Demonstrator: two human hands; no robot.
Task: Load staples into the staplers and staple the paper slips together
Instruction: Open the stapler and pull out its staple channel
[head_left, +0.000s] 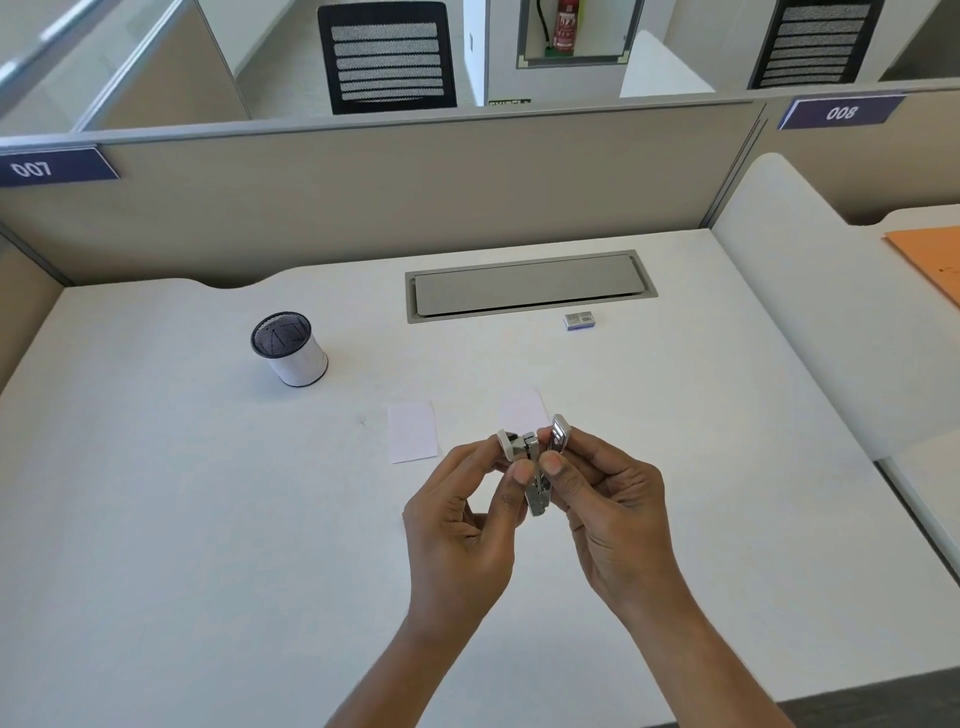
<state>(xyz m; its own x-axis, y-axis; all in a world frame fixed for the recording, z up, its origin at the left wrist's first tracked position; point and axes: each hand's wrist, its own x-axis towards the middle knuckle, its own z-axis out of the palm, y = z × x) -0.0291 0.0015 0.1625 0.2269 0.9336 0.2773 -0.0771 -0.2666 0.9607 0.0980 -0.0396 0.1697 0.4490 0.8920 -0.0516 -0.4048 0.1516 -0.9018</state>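
Observation:
A small white and metal stapler (531, 462) is held above the white desk (208, 519), swung open. My left hand (462, 530) pinches its white end and metal magazine. My right hand (608, 514) grips the opened metal part at the top right. Two white paper slips lie on the desk just beyond my hands: one (412, 432) to the left, one (523, 409) partly hidden behind the stapler. A small staple box (579, 320) sits farther back, near the cable hatch.
A mesh pen cup (289, 347) stands at the left middle of the desk. A grey cable hatch (530, 286) is set into the desk at the back. Beige partitions close the back and left; an orange folder (930, 254) lies on the neighbouring desk.

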